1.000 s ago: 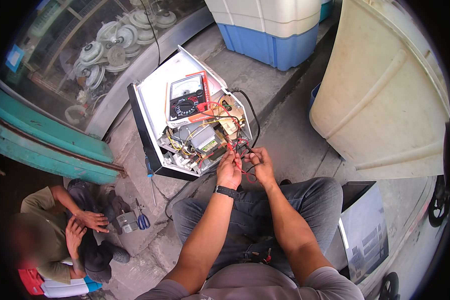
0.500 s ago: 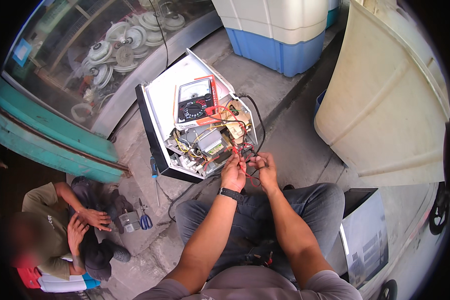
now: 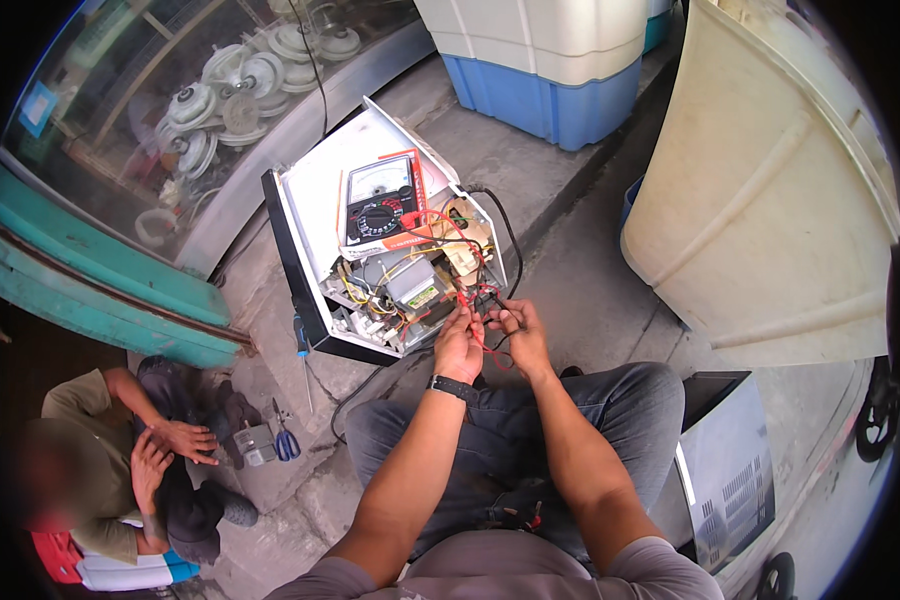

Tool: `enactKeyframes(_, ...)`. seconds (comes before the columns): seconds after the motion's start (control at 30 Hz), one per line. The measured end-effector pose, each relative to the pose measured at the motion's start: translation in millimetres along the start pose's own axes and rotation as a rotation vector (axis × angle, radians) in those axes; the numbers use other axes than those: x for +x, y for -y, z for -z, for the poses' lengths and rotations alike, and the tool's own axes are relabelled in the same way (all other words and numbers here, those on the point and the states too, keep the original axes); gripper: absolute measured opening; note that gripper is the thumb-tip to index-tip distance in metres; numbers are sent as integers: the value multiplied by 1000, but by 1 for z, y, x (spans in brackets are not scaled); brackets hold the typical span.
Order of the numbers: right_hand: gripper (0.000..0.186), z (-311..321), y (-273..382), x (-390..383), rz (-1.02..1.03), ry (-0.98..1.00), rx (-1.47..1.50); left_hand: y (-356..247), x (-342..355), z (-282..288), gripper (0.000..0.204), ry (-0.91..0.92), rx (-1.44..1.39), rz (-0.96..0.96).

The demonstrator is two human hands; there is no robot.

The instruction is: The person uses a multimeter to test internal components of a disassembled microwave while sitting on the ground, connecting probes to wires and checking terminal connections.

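An opened microwave oven (image 3: pixel 305 205) with a white casing and black front sits before me, its inner parts and wiring bare. On top of it an analog multimeter (image 3: pixel 379 205) rests in an orange and white box (image 3: pixel 420 172). Red and black test leads run from the meter down to my hands. My left hand (image 3: pixel 458 345) pinches a red test lead (image 3: pixel 477 338) at the oven's near right corner. Beside it, my right hand (image 3: pixel 522 335) has its fingers closed on a black test lead (image 3: pixel 497 302). The lead tips are too small to make out.
A screwdriver (image 3: pixel 302 345) lies left of the oven, with blue-handled scissors (image 3: pixel 287 443) nearer the seated person (image 3: pixel 90 450). At right stand the oven's metal cover (image 3: pixel 735 480) and a large cream bin (image 3: pixel 760 200). A blue and white tub (image 3: pixel 545 95) is behind.
The whole view has shifted slightly, moving the scene a little to the left. Both hands keep nearly the same place and grip at the oven's corner.
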State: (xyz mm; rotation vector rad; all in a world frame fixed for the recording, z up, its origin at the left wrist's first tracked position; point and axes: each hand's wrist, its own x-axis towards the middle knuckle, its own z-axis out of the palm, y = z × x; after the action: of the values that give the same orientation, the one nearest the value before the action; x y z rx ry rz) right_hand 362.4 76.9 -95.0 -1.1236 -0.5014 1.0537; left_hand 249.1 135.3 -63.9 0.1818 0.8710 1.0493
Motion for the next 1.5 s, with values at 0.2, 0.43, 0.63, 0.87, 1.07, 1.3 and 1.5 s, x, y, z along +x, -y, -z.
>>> enactKeyframes(0.2, 20, 1, 3, -2, 13, -3, -42, 1, 1, 2, 12, -9, 15, 2)
enactKeyframes(0.43, 22, 3, -1, 2, 5, 34, 11, 1, 0, 1, 13, -10, 20, -13)
enactKeyframes(0.63, 22, 4, -3, 2, -2, 40, 34, 0, 1, 2, 12, 16, 31, -12)
enactKeyframes(0.87, 20, 9, -8, 6, -1, 69, 48, 1, 2, 3, 11, 17, 23, -15)
enactKeyframes(1.07, 17, -2, -3, 1, 16, 64, 11, -2, 4, 7, 10, 17, 29, -21)
enactKeyframes(1.3, 17, 8, -8, 3, 10, 65, 78, -1, -3, -4, 8, -5, 69, -26)
enactKeyframes(1.5, 16, 10, -4, 0, 4, 71, 64, -6, -14, 1, 12, 99, 166, -1)
